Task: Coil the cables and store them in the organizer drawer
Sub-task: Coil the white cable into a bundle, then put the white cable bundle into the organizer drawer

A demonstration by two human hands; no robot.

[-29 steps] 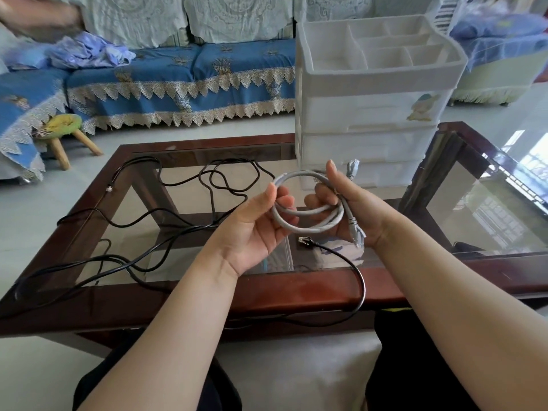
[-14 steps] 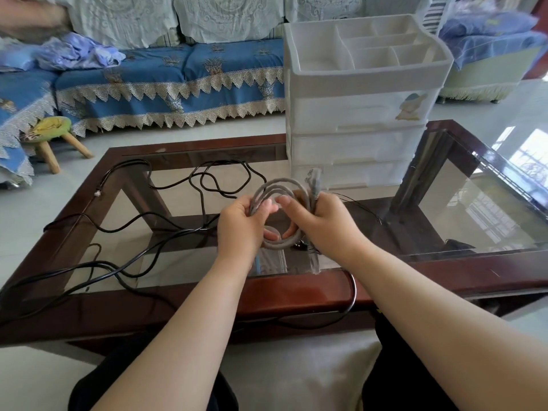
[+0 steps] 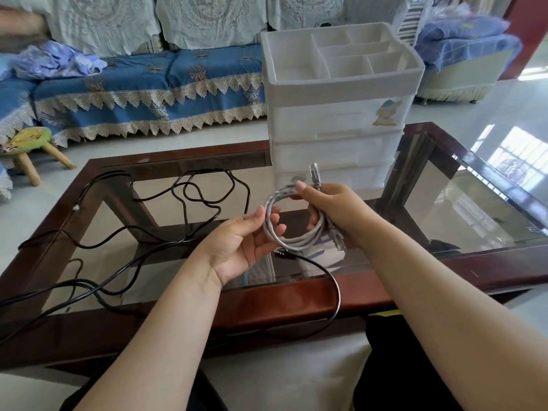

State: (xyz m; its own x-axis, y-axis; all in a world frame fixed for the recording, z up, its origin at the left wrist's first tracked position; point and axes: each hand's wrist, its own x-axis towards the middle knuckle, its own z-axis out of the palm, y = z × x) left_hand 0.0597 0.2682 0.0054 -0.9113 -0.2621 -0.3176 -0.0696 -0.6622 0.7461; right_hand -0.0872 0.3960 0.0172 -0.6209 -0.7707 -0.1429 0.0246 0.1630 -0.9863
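Observation:
A grey network cable (image 3: 292, 241) is wound into a small coil and hangs above the glass table. My right hand (image 3: 332, 210) grips the coil's right side, with one plug sticking up and the other hanging down. My left hand (image 3: 246, 241) is palm-up at the coil's left side, thumb and fingertips touching the loops. A long black cable (image 3: 189, 203) lies loose and tangled over the left half of the table, one end curling past the near edge. The white plastic drawer organizer (image 3: 338, 134) stands on the table behind my hands, with all its drawers shut.
The table (image 3: 296, 298) has a dark red wooden frame around glass panes. The organizer's top is an open tray with several compartments. A blue sofa with lace trim and a small wooden stool (image 3: 29, 149) stand beyond the table on the left.
The hands had closed together around the coil, then drew apart. My left hand has turned palm-up and loosened to a fingertip hold; the right keeps its grip.

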